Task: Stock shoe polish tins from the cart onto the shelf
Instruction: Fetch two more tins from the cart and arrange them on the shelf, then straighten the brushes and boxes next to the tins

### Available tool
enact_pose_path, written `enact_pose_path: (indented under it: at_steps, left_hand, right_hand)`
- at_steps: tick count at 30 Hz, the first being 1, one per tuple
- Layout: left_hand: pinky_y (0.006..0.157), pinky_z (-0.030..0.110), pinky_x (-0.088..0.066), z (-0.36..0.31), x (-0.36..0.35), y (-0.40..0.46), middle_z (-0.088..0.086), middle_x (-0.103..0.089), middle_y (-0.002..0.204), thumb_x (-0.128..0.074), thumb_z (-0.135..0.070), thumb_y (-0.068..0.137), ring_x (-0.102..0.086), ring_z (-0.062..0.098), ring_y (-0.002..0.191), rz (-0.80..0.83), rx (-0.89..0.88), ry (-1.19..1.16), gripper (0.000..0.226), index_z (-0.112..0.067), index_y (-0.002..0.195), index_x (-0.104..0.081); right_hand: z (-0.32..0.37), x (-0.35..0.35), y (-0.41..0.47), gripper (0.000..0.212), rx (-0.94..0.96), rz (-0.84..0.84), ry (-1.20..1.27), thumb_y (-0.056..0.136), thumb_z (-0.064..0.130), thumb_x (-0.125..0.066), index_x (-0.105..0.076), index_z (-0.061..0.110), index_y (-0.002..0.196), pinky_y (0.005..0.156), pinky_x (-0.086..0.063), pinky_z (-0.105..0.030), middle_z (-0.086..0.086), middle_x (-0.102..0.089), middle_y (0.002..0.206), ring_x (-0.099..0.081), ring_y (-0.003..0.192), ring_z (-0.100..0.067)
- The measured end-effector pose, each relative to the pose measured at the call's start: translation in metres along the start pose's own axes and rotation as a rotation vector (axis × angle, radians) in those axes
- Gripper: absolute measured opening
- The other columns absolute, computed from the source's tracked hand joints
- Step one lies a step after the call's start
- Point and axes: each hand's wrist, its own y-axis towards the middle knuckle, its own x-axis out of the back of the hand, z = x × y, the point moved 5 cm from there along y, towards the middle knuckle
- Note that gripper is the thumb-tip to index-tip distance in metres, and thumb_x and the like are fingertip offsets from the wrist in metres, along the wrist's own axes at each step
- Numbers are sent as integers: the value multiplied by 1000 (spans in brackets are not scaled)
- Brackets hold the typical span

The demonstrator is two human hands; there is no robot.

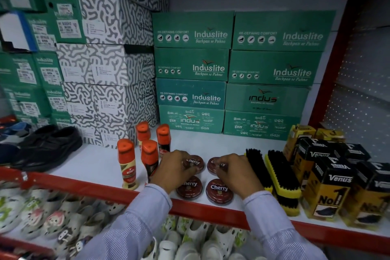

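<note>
Left hand (173,170) and right hand (234,172) each pinch a rear tin (195,162) onto the shelf (211,143); placing step, and next comes letting go and fetching more.

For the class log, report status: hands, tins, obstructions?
Left hand on rear-left Cherry tin; right hand on rear-right Cherry tin. Two front tins set on shelf. Kiwi bottles left, brushes right; nothing blocking.

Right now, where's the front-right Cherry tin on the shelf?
In the head view, the front-right Cherry tin sits near the shelf's red front edge, below the right hand, between another tin and the yellow-backed brushes.
</note>
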Motion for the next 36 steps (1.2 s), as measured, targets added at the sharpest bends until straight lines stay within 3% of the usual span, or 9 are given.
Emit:
enact_pose_path:
  at_steps: [4, 8, 10, 14, 21, 27, 32, 34, 36]
  left_hand:
    - [86, 34, -57, 8, -3, -25, -4, -71, 106, -76, -61, 61, -66, 14, 97, 112, 36, 80, 55, -31, 107, -73]
    - [58, 3, -41, -2, -2, -37, -5, -79, 93, -85, -41, 67, -65, 0, 73, 145, -26, 63, 36, -29, 100, -78]
    - [56, -3, -38, -3, 1, -38, -5, -80, 97, -85, -38, 70, -60, -7, 66, 139, -28, 18, 35, -27, 102, -78]
    - [56, -6, -36, -6, 4, -42, -3, -79, 104, -83, -38, 72, -59, -5, 74, 146, -18, -11, 37, -27, 107, -77]
    - [55, -7, -37, -6, 2, -44, -3, -78, 106, -83, -32, 74, -53, -15, 61, 160, -15, -39, 36, -26, 108, -76]
    - [62, -6, -38, -11, 5, -49, -6, -77, 108, -82, -31, 74, -58, -10, 73, 160, -27, -21, 35, -23, 108, -76]
    - [96, 21, -51, -45, 5, -50, -1, -65, 132, -76, -25, 79, -62, 11, 117, 1, -144, -50, 44, -22, 122, -66]
    - [107, 32, -48, -72, -7, -49, 2, -55, 145, -72, -26, 83, -55, 16, 128, -14, -216, -58, 45, -26, 127, -62]
    - [114, 29, -38, -99, -26, -45, 0, -47, 151, -68, -27, 86, -51, 18, 133, 43, -264, -70, 51, -27, 135, -55]
  right_hand:
    - [6, -4, -38, 26, -48, 109, -63, 72, 33, -76, -78, 29, 98, 91, -56, -34, -5, -72, 110, -68, 104, -24]
    - [13, -10, -47, 19, -36, 85, -102, 70, 36, -73, -79, 36, 88, 76, -60, -33, -6, -78, 94, -73, 87, -23]
    - [14, -10, -47, 17, -27, 68, -104, 72, 34, -72, -79, 35, 87, 75, -59, -31, -6, -79, 90, -73, 85, -22]
    - [14, -10, -47, 17, -24, 66, -99, 73, 36, -73, -79, 35, 88, 74, -58, -30, -4, -80, 90, -73, 82, -19]
    - [16, -9, -47, 20, -43, 70, -75, 73, 35, -78, -80, 33, 93, 83, -58, -31, -6, -78, 104, -72, 91, -21]
    - [17, -2, -53, 26, -42, 56, -53, 72, 30, -79, -79, 30, 98, 86, -58, -33, -2, -77, 107, -72, 94, -18]
    - [13, 62, -69, 30, 52, -195, -24, 87, 15, -71, -73, 23, 116, 111, -41, -29, 5, -64, 133, -60, 122, -14]
    - [0, 89, -75, 34, 26, -258, -66, 92, 8, -62, -69, 19, 124, 114, -33, -27, -1, -61, 139, -57, 127, -19]
    - [-21, 104, -76, 40, -33, -253, -135, 93, 1, -55, -64, 14, 130, 113, -31, -26, -6, -58, 143, -55, 131, -24]
